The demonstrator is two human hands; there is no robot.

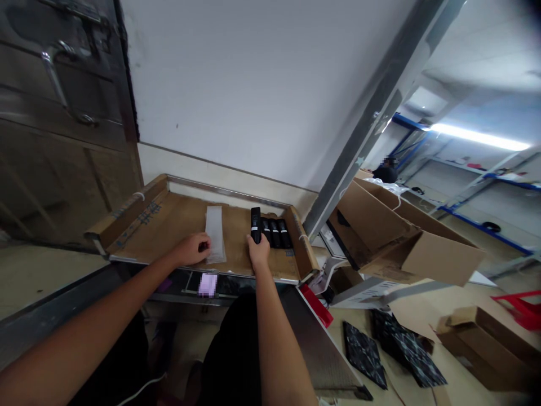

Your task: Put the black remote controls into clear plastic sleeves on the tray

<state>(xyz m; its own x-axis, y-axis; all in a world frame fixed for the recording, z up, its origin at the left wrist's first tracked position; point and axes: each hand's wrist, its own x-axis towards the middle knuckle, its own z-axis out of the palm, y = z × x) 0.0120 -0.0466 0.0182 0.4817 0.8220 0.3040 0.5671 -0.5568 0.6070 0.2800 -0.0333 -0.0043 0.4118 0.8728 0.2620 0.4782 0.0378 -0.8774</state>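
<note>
On a cardboard-lined tray table, a flat stack of clear plastic sleeves lies near the middle. My left hand is at the left edge of this stack, its fingers curled in; whether a sleeve is pinched between them is hidden. My right hand grips the lower end of a slim black remote-like device with a small white label. Several similar black devices lie side by side just right of it.
Cardboard walls edge the tray. A large open carton stands to the right; another carton sits on the floor near dark patterned bags. A metal door is at left. A person is in the background.
</note>
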